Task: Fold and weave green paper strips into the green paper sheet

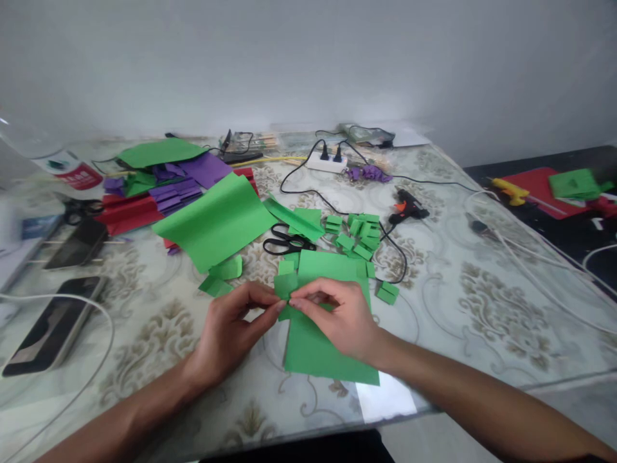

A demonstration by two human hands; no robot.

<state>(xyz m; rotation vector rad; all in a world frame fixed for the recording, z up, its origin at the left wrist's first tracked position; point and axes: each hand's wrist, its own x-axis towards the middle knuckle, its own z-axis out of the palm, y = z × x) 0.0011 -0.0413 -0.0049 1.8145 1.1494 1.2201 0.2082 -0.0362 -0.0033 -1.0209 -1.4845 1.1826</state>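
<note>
A small green paper piece (286, 284) is pinched between the fingertips of my left hand (236, 328) and my right hand (340, 318). Both hands are closed on it, thumbs meeting near its lower edge. Under my right hand lies a larger green paper sheet (332, 354), flat on the patterned tablecloth (193, 411). Just beyond are black-handled scissors (284, 243), their blades partly hidden by green paper. To their right sits a pile of small folded green paper pieces (359, 235), with one folded piece (387, 292) lying apart. Green scraps (222, 276) rest beyond my left hand.
A curved green sheet (222, 222) lies before stacked purple and red paper (130, 215). A black glue gun (407, 207) is cabled near a white power strip (326, 162). Two phones (53, 328) and a bottle (72, 170) stand left. A yellow glue gun (511, 191) lies far right.
</note>
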